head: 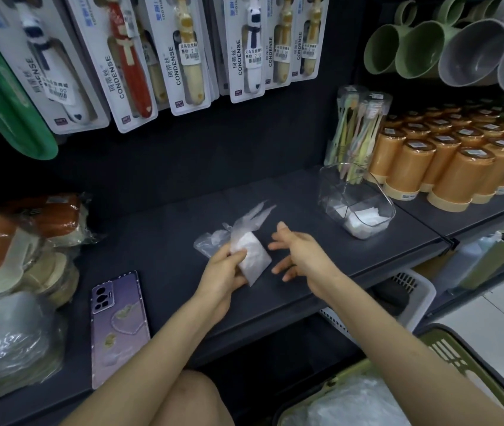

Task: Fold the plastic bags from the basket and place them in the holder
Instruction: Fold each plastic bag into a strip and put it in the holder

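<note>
My left hand (224, 269) pinches a partly folded clear plastic bag (252, 252) just above the dark shelf (164, 241), its loose handles trailing up and to the right. My right hand (298, 252) hovers beside the bag with fingers spread and holds nothing. A clear plastic holder (356, 202) stands at the right of the shelf with folded white bags lying in its bottom. The green basket (447, 348) sits at the lower right, with crumpled clear bags (349, 404) inside it.
A purple phone (117, 325) lies on the shelf at the left, beside wrapped packages (14, 272). Orange cups (459, 167) and a toothbrush pack (356, 130) stand behind the holder. Carded toothbrushes (183, 53) hang above. A white basket (404, 299) sits under the shelf.
</note>
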Tool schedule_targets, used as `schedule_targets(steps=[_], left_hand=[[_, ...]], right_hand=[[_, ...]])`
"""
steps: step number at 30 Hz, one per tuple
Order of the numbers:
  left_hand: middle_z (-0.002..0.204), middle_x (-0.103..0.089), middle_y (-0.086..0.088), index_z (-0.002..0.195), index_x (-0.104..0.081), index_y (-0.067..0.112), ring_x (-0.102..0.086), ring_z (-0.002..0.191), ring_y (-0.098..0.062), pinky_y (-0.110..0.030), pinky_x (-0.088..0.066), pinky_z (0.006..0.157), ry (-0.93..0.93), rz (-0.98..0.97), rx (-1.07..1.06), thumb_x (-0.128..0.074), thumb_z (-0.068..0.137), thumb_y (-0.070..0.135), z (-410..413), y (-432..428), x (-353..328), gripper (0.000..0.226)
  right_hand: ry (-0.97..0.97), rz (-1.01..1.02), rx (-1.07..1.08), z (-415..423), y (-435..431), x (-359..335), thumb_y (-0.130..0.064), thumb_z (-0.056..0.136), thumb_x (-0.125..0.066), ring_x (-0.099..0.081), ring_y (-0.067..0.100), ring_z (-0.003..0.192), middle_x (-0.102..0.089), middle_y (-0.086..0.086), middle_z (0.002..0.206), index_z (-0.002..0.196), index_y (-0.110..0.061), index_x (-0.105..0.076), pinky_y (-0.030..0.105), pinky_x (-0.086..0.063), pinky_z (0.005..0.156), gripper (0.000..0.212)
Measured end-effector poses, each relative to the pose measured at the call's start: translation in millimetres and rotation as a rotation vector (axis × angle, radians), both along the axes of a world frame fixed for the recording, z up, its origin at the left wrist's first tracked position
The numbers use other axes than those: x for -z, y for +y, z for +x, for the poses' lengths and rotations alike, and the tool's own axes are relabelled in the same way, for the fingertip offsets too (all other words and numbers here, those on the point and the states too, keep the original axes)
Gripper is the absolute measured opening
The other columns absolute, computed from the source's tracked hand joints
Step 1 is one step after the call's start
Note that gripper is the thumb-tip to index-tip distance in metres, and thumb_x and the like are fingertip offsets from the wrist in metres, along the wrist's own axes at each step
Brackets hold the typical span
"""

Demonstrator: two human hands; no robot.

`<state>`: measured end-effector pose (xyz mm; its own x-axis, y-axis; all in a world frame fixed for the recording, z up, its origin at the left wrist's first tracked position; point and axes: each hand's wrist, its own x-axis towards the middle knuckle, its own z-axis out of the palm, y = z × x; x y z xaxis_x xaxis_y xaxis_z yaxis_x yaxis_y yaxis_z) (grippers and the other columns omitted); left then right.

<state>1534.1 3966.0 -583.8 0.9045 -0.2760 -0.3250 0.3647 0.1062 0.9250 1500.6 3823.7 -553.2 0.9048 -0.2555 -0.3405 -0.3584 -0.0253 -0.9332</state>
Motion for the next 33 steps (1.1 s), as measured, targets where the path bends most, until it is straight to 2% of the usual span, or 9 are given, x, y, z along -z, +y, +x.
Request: schedule_targets(steps=[4,7,10,14,18,21,25,29,33], left_hand=[[0.11,-0.071,-0.012,0.12,-0.059,0.012,-0.067,0.104,-0.027,-0.046,-0.052,0.094,0.034,-0.058,0.051,-0.045,0.096,0.0,4.7,5.1,1.4,0.03],[0.11,-0.071,-0.013,0.126,-0.054,0.01,-0.069,0.101,-0.027,-0.044,-0.055,0.088,0.091,-0.155,0.089,-0.042,0.094,-0.006,9.1,8.3,-0.5,0.038],[0.112,-0.07,-0.014,0.128,-0.052,0.014,-0.069,0.101,-0.028,-0.043,-0.056,0.084,0.135,-0.223,0.162,-0.04,0.094,-0.007,11.3,12.5,-2.2,0.041],[0.115,-0.069,-0.015,0.129,-0.054,0.012,-0.068,0.103,-0.03,-0.043,-0.057,0.083,0.113,-0.196,0.201,-0.048,0.093,0.0,17.9,19.3,-3.8,0.038],[0.105,-0.067,-0.013,0.125,-0.054,0.009,-0.069,0.089,-0.025,-0.032,-0.058,0.069,0.032,-0.042,0.089,-0.055,0.094,0.007,29.4,20.0,-6.4,0.031],[0.107,-0.067,-0.018,0.117,-0.057,0.008,-0.067,0.088,-0.025,-0.035,-0.059,0.076,-0.063,0.076,0.04,-0.055,0.095,0.011,41.5,19.1,-7.4,0.022],[0.101,-0.062,-0.009,0.121,-0.048,0.012,-0.063,0.083,-0.018,-0.027,-0.058,0.067,-0.141,0.214,-0.037,-0.061,0.093,0.018,53.3,13.2,-5.8,0.031],[0.083,-0.062,-0.004,0.129,-0.048,0.009,-0.063,0.084,-0.02,-0.04,-0.055,0.086,-0.247,0.406,-0.096,-0.065,0.088,0.009,55.1,6.5,4.4,0.044],[0.086,-0.065,-0.002,0.128,-0.05,0.011,-0.065,0.088,-0.023,-0.036,-0.054,0.085,-0.317,0.491,-0.101,-0.067,0.086,0.01,50.6,4.0,8.8,0.046]], right_hand=[[-0.018,-0.108,-0.064,2.8,3.4,12.6,-0.023,0.096,-0.057,-0.054,0.008,0.053,-0.064,-0.001,0.104,0.116,-0.009,-0.063,0.02,-0.042,0.045,0.025],[-0.024,-0.106,-0.072,4.8,3.4,17.8,-0.019,0.093,-0.062,-0.042,0.006,0.047,-0.056,-0.001,0.071,0.096,-0.006,-0.071,0.018,-0.032,0.041,0.017],[0.031,-0.092,-0.115,6.7,0.0,19.8,-0.023,0.09,-0.066,-0.029,0.007,0.045,-0.033,0.001,0.06,0.085,-0.005,-0.064,0.019,-0.022,0.039,0.018],[0.091,-0.141,-0.181,4.8,-6.4,22.6,-0.023,0.087,-0.069,-0.024,0.009,0.045,-0.028,-0.001,0.056,0.083,-0.012,-0.052,0.021,-0.018,0.041,0.02],[0.108,-0.187,-0.226,2.7,-12.3,24.1,-0.021,0.086,-0.071,-0.026,0.009,0.045,-0.03,-0.001,0.053,0.078,-0.011,-0.054,0.021,-0.019,0.041,0.021],[0.139,-0.226,-0.28,4.4,-15.8,23.4,-0.021,0.085,-0.071,-0.026,0.01,0.047,-0.029,-0.002,0.053,0.08,-0.013,-0.053,0.022,-0.02,0.042,0.02],[0.188,-0.315,-0.339,5.8,-21.6,21.4,-0.023,0.083,-0.073,-0.026,0.012,0.048,-0.03,-0.001,0.053,0.073,-0.011,-0.052,0.022,-0.022,0.044,0.026],[0.205,-0.398,-0.364,4.5,-27.8,20.6,-0.02,0.082,-0.071,-0.025,0.014,0.05,-0.028,0.0,0.053,0.068,-0.014,-0.047,0.024,-0.021,0.046,0.029],[0.215,-0.515,-0.423,1.7,-34.1,16.2,-0.017,0.082,-0.068,-0.026,0.015,0.05,-0.03,0.004,0.058,0.076,-0.015,-0.052,0.022,-0.02,0.044,0.017]])
